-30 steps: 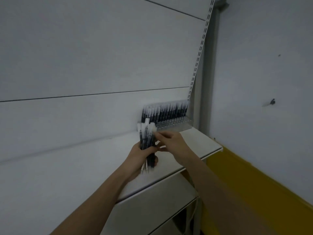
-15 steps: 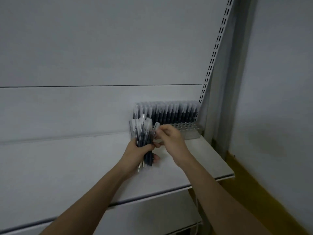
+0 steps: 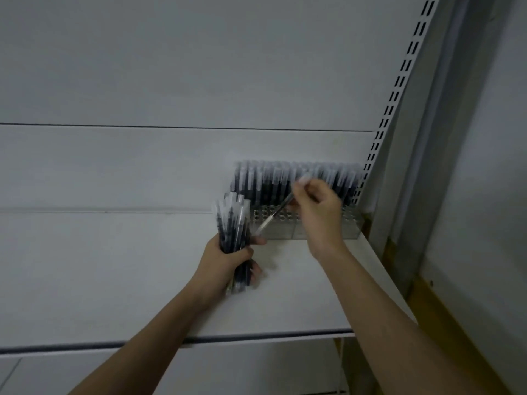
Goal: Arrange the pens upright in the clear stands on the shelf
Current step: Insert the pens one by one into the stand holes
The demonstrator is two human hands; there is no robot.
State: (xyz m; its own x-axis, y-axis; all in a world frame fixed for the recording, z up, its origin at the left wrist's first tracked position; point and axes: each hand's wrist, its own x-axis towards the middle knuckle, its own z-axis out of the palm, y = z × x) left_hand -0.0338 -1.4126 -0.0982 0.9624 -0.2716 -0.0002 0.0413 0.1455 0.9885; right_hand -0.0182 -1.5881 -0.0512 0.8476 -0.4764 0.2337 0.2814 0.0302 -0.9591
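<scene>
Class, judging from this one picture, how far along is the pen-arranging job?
Done: a back row of pens stands upright in the clear stand. In hand: the right hand pinches one pen, tilted. Left: the bundle gripped by the left hand, and the stand's empty front holes.

Dim, flat, greyish light; soft motion blur; wide-angle bending at the edges.

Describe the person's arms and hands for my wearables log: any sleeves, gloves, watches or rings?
Both forearms are bare as far as the picture's lower edge, with no sleeve in view. The left hand and right hand wear no gloves. No watch, bracelet or ring shows, though the picture is soft and slightly blurred.
</scene>
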